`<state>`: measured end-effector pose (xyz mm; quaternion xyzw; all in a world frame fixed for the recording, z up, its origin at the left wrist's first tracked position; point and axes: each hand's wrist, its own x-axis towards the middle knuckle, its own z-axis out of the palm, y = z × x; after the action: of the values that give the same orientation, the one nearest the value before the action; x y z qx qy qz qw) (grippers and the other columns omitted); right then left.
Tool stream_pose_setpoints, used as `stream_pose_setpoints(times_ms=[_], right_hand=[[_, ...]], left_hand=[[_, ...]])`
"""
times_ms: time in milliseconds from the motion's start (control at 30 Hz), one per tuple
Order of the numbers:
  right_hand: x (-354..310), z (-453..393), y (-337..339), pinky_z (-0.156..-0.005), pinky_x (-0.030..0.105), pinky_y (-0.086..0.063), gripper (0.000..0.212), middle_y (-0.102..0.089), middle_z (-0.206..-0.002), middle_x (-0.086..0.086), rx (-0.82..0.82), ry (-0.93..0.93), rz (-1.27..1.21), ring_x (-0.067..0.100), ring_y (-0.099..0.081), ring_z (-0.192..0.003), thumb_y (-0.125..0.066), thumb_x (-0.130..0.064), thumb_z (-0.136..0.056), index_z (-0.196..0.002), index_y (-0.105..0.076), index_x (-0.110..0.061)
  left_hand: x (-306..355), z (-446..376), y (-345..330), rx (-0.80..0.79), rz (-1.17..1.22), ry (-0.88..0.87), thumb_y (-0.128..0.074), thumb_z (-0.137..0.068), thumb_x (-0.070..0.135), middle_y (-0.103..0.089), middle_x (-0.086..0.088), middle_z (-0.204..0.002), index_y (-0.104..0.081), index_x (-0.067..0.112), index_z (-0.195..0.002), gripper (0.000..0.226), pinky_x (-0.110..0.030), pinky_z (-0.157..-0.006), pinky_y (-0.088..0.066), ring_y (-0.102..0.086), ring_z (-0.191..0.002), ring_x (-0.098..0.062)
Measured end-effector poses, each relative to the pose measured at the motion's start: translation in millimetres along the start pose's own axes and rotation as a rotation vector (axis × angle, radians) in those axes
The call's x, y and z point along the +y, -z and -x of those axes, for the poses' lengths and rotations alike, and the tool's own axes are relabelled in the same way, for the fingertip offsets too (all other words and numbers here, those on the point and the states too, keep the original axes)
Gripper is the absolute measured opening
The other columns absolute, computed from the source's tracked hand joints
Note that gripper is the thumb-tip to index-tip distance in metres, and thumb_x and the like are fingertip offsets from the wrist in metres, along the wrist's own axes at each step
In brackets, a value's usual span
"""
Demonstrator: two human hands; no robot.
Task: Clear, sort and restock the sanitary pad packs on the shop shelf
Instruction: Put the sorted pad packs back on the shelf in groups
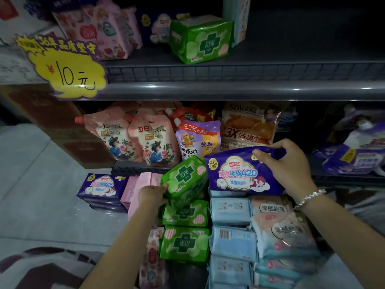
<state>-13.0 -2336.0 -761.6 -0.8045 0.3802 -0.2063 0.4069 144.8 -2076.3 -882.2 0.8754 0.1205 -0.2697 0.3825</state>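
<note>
My left hand (151, 195) grips the lower left edge of a green pad pack (185, 180), which tilts above two more green packs (184, 244) stacked on the floor. My right hand (285, 165) holds a purple pad pack (239, 174) by its top right corner, lifted over piles of light blue packs (230, 211) and pink-and-teal packs (283, 232). One green pack (201, 39) stands on the upper shelf (229, 88), beside pink packs (104, 32) at its left. Its right side is bare and dark.
A yellow 10-yuan price sign (66, 67) hangs on the upper shelf's left end. Detergent refill pouches (154, 138) fill the lower shelf. On the floor at the left lie purple packs (102, 187) and pink packs (141, 184). More purple packs (352, 159) sit at far right.
</note>
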Motion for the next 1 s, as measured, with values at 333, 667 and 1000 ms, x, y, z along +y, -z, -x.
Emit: stream_pose_setpoints(times_ms=[333, 667, 1000], right_hand=[[1.2, -1.7, -2.2, -0.081, 0.034, -0.046, 0.035, -0.057, -0.106, 0.0, -0.001, -0.003, -0.003, 0.018, -0.056, -0.098, -0.079, -0.036, -0.076, -0.096, -0.055, -0.018], [4.0, -2.2, -12.3, -0.083, 0.031, -0.04, 0.035, -0.056, -0.105, 0.0, -0.014, 0.01, 0.021, 0.016, -0.052, -0.098, -0.079, -0.035, -0.075, -0.094, -0.057, -0.016], [-2.0, 0.0, -24.8, -0.076, 0.042, -0.057, 0.031, -0.068, -0.102, 0.007, -0.082, -0.135, -0.293, 0.026, -0.067, -0.089, -0.081, -0.037, -0.073, -0.086, -0.056, -0.024]], left_hand=[[31.9, -21.8, 48.4, 0.006, 0.242, -0.164, -0.062, -0.094, 0.016, -0.064, -0.021, -0.092, -0.062, -0.002, -0.088, 0.019, -0.034, -0.068, -0.056, -0.06, -0.08, -0.027], [26.0, -47.0, 25.4, -0.17, 0.381, -0.18, -0.059, -0.095, 0.01, -0.056, -0.018, -0.085, -0.054, 0.001, -0.095, 0.01, -0.024, -0.051, -0.056, -0.056, -0.073, -0.025], [29.7, 10.4, 14.9, 0.069, 0.239, -0.446, -0.053, -0.096, 0.043, -0.066, -0.006, -0.097, -0.061, 0.014, -0.098, 0.03, -0.023, -0.067, -0.046, -0.061, -0.082, -0.013]])
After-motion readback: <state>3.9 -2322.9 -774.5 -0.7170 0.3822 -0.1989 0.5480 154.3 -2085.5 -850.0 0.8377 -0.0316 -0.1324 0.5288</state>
